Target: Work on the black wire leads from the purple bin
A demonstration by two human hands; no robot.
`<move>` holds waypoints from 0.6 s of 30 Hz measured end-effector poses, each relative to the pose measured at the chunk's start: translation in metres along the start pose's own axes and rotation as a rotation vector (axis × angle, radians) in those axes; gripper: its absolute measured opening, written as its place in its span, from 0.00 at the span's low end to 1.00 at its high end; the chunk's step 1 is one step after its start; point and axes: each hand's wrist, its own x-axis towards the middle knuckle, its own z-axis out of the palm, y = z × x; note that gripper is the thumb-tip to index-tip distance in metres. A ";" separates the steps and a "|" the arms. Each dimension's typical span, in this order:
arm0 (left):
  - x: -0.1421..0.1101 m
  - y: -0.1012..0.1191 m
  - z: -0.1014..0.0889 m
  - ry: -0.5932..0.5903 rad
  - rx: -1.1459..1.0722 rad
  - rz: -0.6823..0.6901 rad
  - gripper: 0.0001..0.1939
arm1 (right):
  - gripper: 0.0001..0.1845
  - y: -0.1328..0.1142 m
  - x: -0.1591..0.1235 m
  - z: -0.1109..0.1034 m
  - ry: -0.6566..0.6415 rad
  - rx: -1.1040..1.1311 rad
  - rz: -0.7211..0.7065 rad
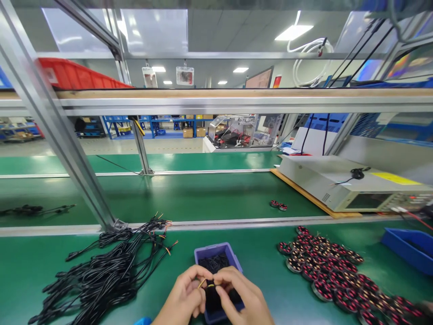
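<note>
Both hands meet over a purple bin [233, 257] that holds many thin black pieces. My left hand [189, 289] is closed in a pinch, with a thin yellow wire [202, 283] showing between thumb and forefinger. Close against it, my right hand [241, 291] pinches too, its fingertips at a small dark spot with a yellow strand; what it grips there is too small to make out. To the left lies a heap of black cables [108, 271] with bare coloured wire ends. On the right spreads a group of round motor stators [331, 266] with red and copper windings.
Two more stators [278, 205] lie farther back on the green table [216, 198]. A bench instrument [348, 180] stands at the back right, and a blue bin [409, 250] at the right edge. A metal post [67, 131] rises at left; a shelf [216, 104] crosses above.
</note>
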 end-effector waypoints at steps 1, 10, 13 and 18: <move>-0.001 0.000 0.000 -0.016 -0.012 0.005 0.22 | 0.10 -0.002 0.001 -0.001 -0.014 0.005 0.024; -0.001 -0.005 0.007 0.058 -0.124 0.067 0.26 | 0.10 -0.002 0.003 -0.002 -0.064 0.062 0.185; 0.000 -0.007 0.008 0.105 -0.155 0.032 0.29 | 0.10 -0.005 0.004 -0.003 -0.043 0.051 0.221; 0.002 -0.010 0.006 0.077 -0.143 -0.025 0.26 | 0.09 -0.008 0.002 -0.002 -0.040 0.059 0.213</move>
